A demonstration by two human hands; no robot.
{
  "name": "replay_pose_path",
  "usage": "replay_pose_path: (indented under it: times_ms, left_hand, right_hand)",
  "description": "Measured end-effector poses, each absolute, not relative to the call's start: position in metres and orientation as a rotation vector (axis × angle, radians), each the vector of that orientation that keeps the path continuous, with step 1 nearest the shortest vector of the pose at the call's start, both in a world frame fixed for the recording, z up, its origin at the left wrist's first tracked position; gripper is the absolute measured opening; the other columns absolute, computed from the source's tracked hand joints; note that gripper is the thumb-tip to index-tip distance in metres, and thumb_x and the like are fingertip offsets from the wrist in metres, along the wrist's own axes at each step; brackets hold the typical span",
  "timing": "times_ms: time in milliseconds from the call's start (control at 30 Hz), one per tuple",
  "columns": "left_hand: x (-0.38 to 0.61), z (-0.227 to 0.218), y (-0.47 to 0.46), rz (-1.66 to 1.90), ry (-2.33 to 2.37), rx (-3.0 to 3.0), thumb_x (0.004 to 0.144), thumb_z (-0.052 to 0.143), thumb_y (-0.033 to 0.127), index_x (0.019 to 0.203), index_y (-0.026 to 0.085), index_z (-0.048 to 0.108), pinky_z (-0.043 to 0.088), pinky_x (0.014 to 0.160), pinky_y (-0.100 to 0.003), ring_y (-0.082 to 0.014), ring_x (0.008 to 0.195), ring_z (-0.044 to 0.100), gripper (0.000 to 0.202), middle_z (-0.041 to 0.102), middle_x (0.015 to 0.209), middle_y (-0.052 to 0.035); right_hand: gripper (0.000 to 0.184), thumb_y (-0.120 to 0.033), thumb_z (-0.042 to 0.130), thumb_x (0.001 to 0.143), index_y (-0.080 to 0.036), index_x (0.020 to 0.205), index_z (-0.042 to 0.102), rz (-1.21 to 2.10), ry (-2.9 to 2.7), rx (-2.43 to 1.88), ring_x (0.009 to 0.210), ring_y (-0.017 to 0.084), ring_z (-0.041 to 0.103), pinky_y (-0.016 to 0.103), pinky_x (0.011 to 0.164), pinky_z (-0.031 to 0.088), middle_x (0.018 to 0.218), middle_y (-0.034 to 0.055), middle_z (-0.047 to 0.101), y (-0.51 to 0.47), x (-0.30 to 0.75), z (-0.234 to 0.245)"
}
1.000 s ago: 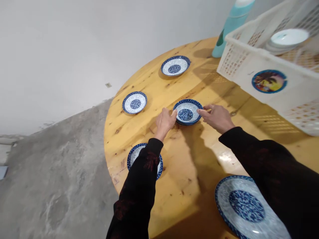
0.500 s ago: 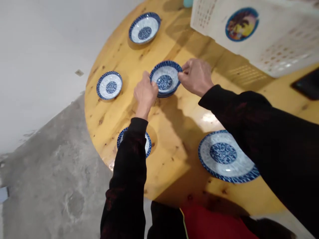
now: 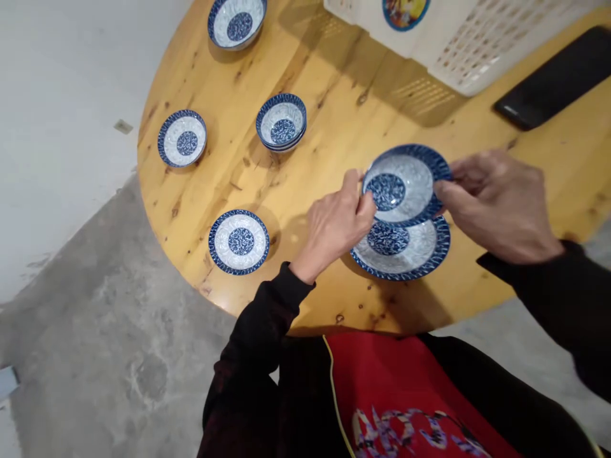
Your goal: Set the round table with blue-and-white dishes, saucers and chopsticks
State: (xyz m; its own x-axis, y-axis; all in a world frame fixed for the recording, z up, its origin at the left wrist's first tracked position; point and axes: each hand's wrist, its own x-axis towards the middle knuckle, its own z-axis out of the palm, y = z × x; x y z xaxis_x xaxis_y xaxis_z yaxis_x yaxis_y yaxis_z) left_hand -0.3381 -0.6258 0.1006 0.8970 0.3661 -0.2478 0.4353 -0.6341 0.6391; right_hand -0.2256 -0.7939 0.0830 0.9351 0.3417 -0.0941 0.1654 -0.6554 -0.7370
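A blue-and-white bowl (image 3: 415,181) is held between my two hands, tilted, above a larger oval plate (image 3: 424,254) with a blue rim. My left hand (image 3: 338,219) pinches the bowl's left edge, and my right hand (image 3: 499,203) grips its right rim with the thumb over the edge. The bowl hides the far part of the oval plate. Farther back and to the left stands a stack of small bowls (image 3: 281,121) in the same pattern. Left of my left hand lies a small round plate (image 3: 238,242).
Another small dish (image 3: 182,138) sits near the left edge of the round wooden table (image 3: 315,305). A larger bowl (image 3: 237,24) is at the far left. At the back stands a white plastic basket (image 3: 458,44), with a black phone-like object (image 3: 554,76) beside it.
Both hands have lifted a bowl off the small stack and carried it right and toward me, over the oval plate. The rest of the stack stays behind. The camera view has shifted.
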Motion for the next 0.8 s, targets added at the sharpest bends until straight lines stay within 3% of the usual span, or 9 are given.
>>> replay_pose_path:
  times_ms: [267,500,800]
  left_hand:
    - [-0.347,0.038,-0.662,-0.312,0.414,2.139,0.098,0.05,0.023,0.119,0.023,0.063,0.047,0.089,-0.036,-0.0266,0.096,0.069,0.025,0.074,0.094,-0.0066]
    - [-0.345,0.029,-0.663,-0.409,0.356,2.262,0.098,0.046,0.024,0.118,0.023,0.061,0.048,0.087,-0.038,-0.0276,0.103,0.067,0.025,0.074,0.107,-0.0093]
    - [-0.341,0.026,-0.661,-0.452,0.307,2.298,0.097,0.044,0.022,0.113,0.023,0.064,0.045,0.084,-0.037,-0.0274,0.108,0.065,0.026,0.072,0.115,-0.0094]
  right_hand:
    - [0.008,-0.015,0.063,0.07,-0.02,0.077,0.06,0.485,-0.039,-2.239,0.055,0.019,0.064,0.03,0.05,0.053,0.067,0.0045,0.065,-0.853,-0.259,0.034]
    - [0.019,-0.025,0.067,0.064,-0.018,0.081,0.061,0.476,-0.079,-2.201,0.048,0.018,0.063,0.025,0.039,0.05,0.063,0.0007,0.064,-0.873,-0.261,-0.001]
    - [0.024,-0.027,0.069,0.06,-0.018,0.079,0.059,0.461,-0.125,-2.229,0.046,0.018,0.062,0.026,0.036,0.049,0.063,0.0001,0.062,-0.877,-0.261,-0.002]
